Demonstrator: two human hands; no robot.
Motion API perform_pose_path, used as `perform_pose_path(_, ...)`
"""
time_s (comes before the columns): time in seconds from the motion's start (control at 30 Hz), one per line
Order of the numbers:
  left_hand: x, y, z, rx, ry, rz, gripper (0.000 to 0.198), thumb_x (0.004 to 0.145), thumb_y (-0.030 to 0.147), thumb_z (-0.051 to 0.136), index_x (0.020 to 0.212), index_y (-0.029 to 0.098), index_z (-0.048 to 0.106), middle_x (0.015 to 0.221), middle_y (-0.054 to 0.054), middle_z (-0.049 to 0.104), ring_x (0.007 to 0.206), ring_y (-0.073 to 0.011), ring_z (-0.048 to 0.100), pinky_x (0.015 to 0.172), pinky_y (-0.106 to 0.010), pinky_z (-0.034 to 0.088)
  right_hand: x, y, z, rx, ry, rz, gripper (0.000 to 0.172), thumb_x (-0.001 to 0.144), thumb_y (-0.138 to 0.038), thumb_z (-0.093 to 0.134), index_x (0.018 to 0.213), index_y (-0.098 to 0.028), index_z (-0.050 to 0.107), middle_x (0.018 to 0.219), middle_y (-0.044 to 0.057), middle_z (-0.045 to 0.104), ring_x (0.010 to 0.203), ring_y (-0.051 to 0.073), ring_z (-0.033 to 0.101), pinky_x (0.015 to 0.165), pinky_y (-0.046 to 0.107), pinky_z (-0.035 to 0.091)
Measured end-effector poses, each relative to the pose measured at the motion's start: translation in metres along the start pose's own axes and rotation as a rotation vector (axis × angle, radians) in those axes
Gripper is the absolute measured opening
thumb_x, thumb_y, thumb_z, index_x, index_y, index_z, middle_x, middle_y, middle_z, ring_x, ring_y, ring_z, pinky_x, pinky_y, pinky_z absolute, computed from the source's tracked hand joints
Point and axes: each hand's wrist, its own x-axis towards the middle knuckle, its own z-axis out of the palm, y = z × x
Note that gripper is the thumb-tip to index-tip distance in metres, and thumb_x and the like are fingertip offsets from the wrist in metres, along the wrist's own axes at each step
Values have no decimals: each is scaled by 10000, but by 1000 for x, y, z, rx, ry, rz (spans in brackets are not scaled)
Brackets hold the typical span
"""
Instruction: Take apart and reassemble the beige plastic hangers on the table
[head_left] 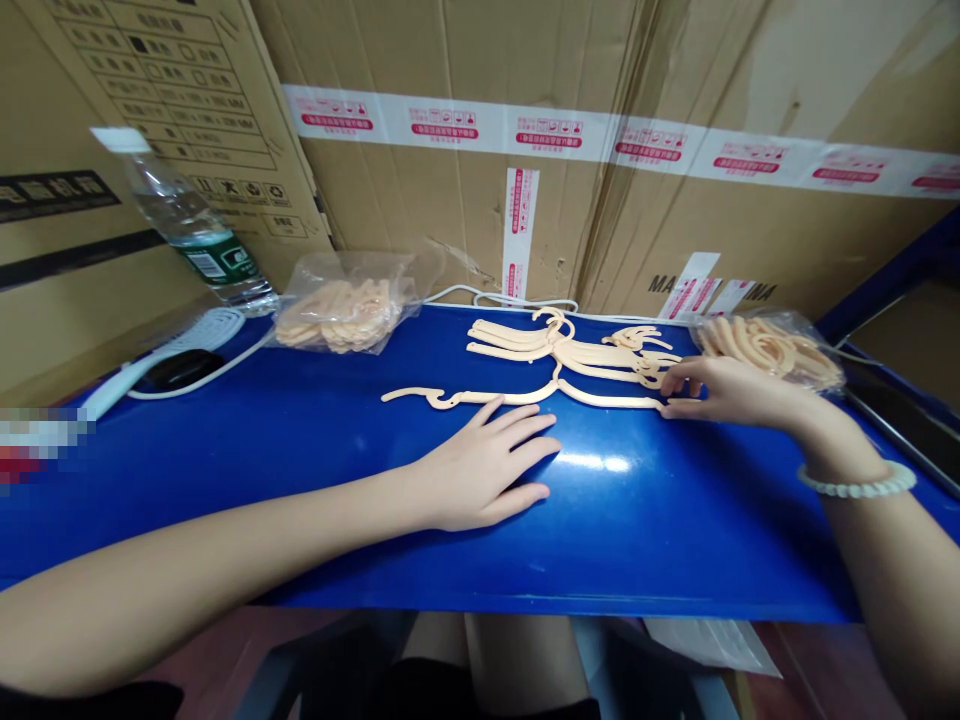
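Observation:
A beige folding clothes hanger (510, 397) lies spread on the blue table, its left end piece swung outward. My left hand (487, 465) rests flat with fingers spread just in front of it, the fingertips close to or touching its left arm. At the hanger's right end, my right hand (709, 388) pinches the tip between thumb and fingers, which partly hide it. Right behind lies a stack of similar folded hangers (592, 355) with their hooks gathered at the back. Several loose beige hanger pieces (636, 338) sit beyond the stack on the right.
Clear bags of beige parts lie at the back left (341, 315) and back right (765, 350). A water bottle (199, 235), a white-handled object (169, 350) and a white cable (480, 295) are at the left and rear. Cardboard boxes (450, 210) wall off the back.

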Motion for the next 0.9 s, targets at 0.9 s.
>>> perform_pose_path(0.9,0,-4,3,45,-2,27,483,1012,439,488,1384,139,561,1541,-196,465,1477,-367,371,1201,-548,356,2,-7,-6,-60,-18,163,433,769,-582,656,960,-201,731,863,95,747,757,289,688,649,391,528)
